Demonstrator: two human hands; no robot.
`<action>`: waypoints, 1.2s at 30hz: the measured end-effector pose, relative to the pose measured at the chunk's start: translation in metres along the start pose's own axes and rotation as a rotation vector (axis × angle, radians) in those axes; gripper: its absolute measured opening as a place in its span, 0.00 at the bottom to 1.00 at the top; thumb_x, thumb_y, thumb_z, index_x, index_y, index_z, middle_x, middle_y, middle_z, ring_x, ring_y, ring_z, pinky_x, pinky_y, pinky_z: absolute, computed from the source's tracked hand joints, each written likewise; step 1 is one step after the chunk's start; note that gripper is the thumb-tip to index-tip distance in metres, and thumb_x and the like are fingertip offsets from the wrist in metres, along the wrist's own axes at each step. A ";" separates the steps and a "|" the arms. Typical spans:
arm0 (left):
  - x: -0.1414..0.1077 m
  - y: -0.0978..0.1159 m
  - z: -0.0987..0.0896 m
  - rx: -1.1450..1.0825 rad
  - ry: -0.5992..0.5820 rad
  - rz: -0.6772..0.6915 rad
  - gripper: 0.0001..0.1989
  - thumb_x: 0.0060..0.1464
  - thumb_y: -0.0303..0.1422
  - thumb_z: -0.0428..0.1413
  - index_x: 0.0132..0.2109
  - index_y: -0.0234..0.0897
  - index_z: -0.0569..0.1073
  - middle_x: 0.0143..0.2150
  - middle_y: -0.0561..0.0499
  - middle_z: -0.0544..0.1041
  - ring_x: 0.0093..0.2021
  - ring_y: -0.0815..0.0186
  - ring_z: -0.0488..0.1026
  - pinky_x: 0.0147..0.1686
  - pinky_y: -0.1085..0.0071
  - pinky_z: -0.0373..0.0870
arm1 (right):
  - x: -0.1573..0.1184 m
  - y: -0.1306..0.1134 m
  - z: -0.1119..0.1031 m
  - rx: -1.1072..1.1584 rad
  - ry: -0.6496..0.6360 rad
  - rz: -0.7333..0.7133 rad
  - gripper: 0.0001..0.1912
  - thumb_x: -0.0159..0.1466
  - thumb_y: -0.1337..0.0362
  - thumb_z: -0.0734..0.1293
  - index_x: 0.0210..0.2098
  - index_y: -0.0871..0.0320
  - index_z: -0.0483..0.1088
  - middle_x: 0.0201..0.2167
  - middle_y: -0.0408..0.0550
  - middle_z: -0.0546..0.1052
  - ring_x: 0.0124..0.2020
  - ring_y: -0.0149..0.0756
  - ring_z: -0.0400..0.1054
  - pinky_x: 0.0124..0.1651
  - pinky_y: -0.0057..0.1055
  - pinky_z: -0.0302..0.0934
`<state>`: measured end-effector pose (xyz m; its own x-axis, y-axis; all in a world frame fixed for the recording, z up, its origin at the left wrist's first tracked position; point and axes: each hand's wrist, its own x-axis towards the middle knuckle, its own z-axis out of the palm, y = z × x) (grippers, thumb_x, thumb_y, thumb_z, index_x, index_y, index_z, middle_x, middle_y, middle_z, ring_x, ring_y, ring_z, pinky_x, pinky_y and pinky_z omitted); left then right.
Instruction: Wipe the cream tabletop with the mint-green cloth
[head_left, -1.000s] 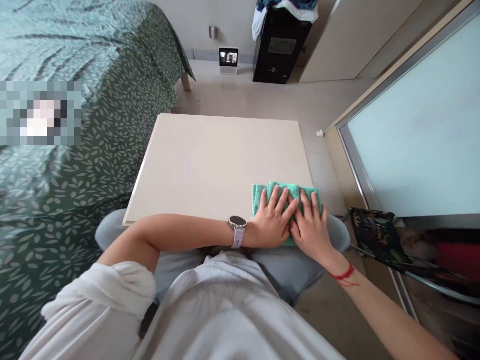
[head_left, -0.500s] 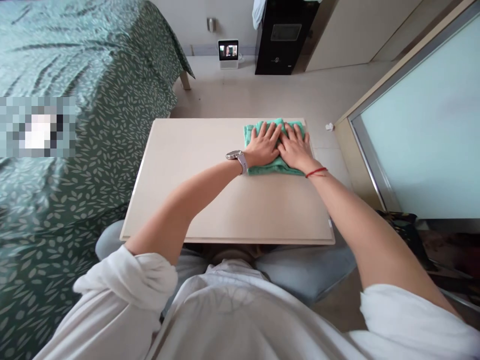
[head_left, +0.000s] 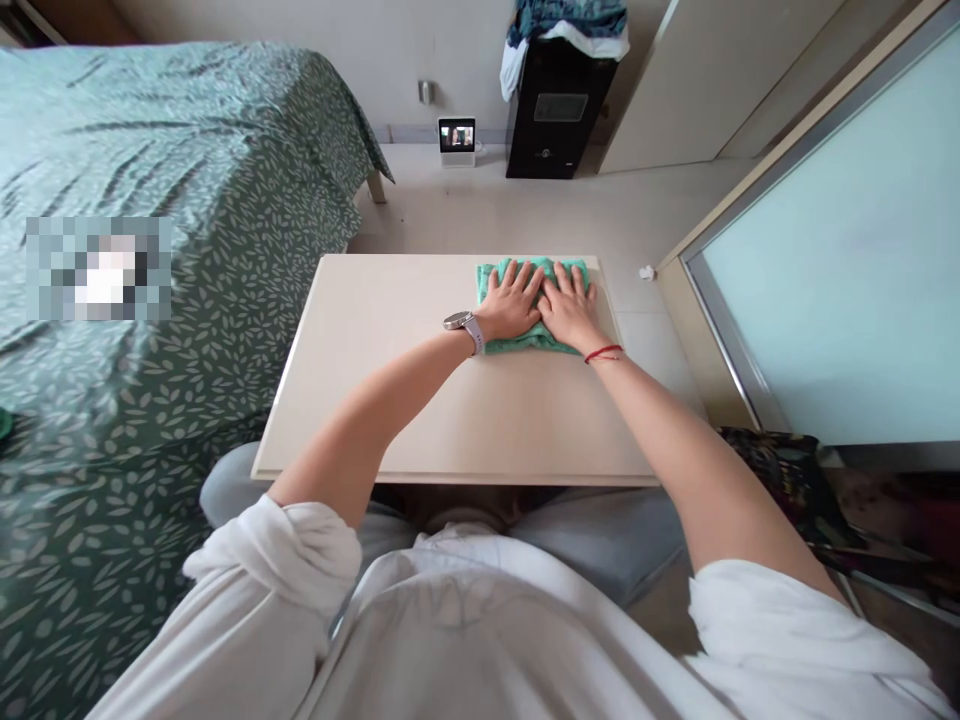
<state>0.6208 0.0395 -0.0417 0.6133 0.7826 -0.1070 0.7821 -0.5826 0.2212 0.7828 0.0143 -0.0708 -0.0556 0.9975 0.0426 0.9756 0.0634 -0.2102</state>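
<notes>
A green cloth [head_left: 534, 342] lies folded flat on the far right part of the pale table [head_left: 390, 400]. My left hand [head_left: 511, 303], with a watch at its wrist, rests palm down on the cloth, its fingers spread. Beside it my right hand [head_left: 568, 308], with a red string bracelet at the wrist, also presses flat on the cloth, fingers apart. The two hands touch or nearly touch at the thumbs. Both cover the middle of the cloth.
A bed with a green leaf-patterned cover [head_left: 225, 210] stands on the left. Beyond the table are a small screen device [head_left: 457, 142] on the floor and a black cabinet [head_left: 559, 120] with clothes on top. A frosted glass panel [head_left: 840, 250] is at the right.
Both hands and the cloth have shifted a little leftward, away from the table's right edge. The camera view has tilted slightly up.
</notes>
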 end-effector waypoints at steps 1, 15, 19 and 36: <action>-0.011 0.002 0.003 0.005 -0.001 0.014 0.43 0.75 0.37 0.47 0.88 0.22 0.46 0.90 0.29 0.42 0.90 0.33 0.37 0.84 0.30 0.38 | -0.014 -0.006 0.001 0.001 0.002 0.010 0.37 0.79 0.60 0.54 0.84 0.57 0.63 0.88 0.62 0.55 0.87 0.70 0.47 0.81 0.80 0.48; -0.206 0.020 0.057 -0.034 0.059 0.308 0.43 0.76 0.44 0.49 0.86 0.19 0.55 0.87 0.21 0.47 0.88 0.26 0.40 0.79 0.20 0.46 | -0.222 -0.091 0.012 -0.043 0.003 -0.113 0.36 0.79 0.62 0.57 0.82 0.67 0.65 0.86 0.72 0.58 0.86 0.79 0.48 0.79 0.84 0.50; -0.209 -0.003 0.052 -0.047 0.030 0.335 0.45 0.74 0.44 0.49 0.86 0.19 0.52 0.88 0.22 0.46 0.89 0.30 0.39 0.81 0.25 0.45 | -0.206 -0.108 0.008 -0.026 -0.067 -0.155 0.37 0.78 0.62 0.58 0.83 0.71 0.63 0.87 0.73 0.56 0.87 0.78 0.47 0.82 0.82 0.45; 0.002 -0.152 -0.012 -0.023 0.075 0.089 0.49 0.68 0.43 0.47 0.87 0.21 0.50 0.89 0.26 0.48 0.88 0.33 0.45 0.82 0.28 0.43 | 0.080 -0.099 0.018 0.065 -0.063 -0.130 0.39 0.80 0.60 0.53 0.86 0.65 0.56 0.89 0.66 0.53 0.88 0.71 0.44 0.82 0.83 0.38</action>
<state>0.5023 0.1323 -0.0638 0.6692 0.7430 -0.0138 0.7219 -0.6456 0.2492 0.6777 0.0886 -0.0643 -0.1959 0.9805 0.0129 0.9436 0.1920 -0.2699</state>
